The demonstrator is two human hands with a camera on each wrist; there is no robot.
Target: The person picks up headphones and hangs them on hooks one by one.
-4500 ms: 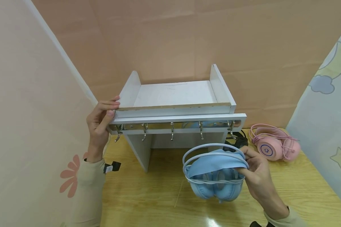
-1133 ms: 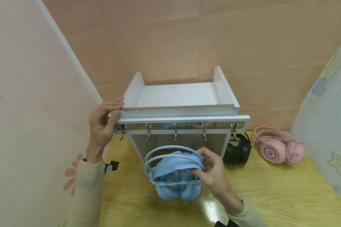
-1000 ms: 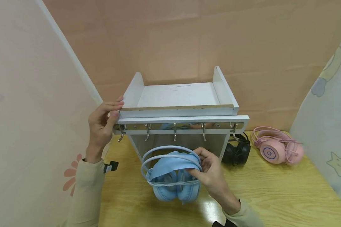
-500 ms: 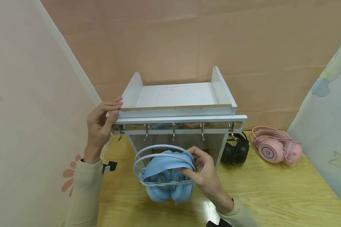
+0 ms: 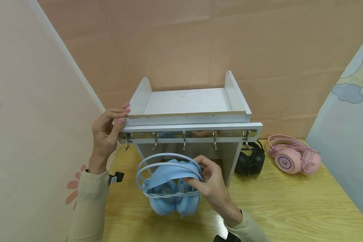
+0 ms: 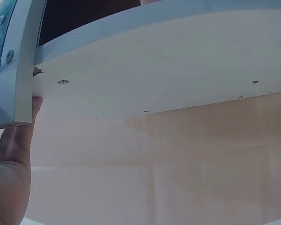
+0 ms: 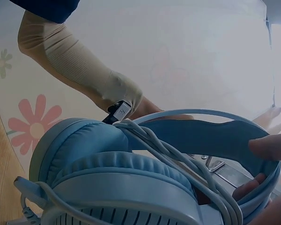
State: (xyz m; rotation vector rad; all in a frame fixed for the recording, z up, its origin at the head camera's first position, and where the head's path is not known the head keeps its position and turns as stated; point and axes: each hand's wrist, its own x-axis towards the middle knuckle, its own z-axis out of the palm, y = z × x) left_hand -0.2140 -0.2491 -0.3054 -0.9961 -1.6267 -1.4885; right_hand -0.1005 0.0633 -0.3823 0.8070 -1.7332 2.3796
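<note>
My right hand [image 5: 210, 179] pinches the headband side of a pair of light blue headphones [image 5: 172, 173], thumb on the inner strap. They hang in front of a white wooden shelf [image 5: 187, 101], ear cups [image 7: 126, 183] downward, a twisted cable [image 7: 178, 164] wrapped across them. Just above the headband runs a metal rail with several silver hooks [image 5: 184, 139], all bare. With my left hand [image 5: 107, 134] I grip the shelf's left front corner, thumb on the front and fingers over the side. In the left wrist view, part of that hand is hidden behind the hook board [image 6: 18, 70].
Black headphones [image 5: 250, 161] lie on the wooden table [image 5: 290, 208] by the shelf's right leg. Pink headphones [image 5: 293, 156] with a wound cable lie further right. Patterned panels [image 5: 354, 111] stand on both sides, a brown backdrop [image 5: 181, 40] behind.
My right hand has carried the blue headphones leftward, from in front of the shelf's right side to left of its middle. My left hand keeps its grip on the corner.
</note>
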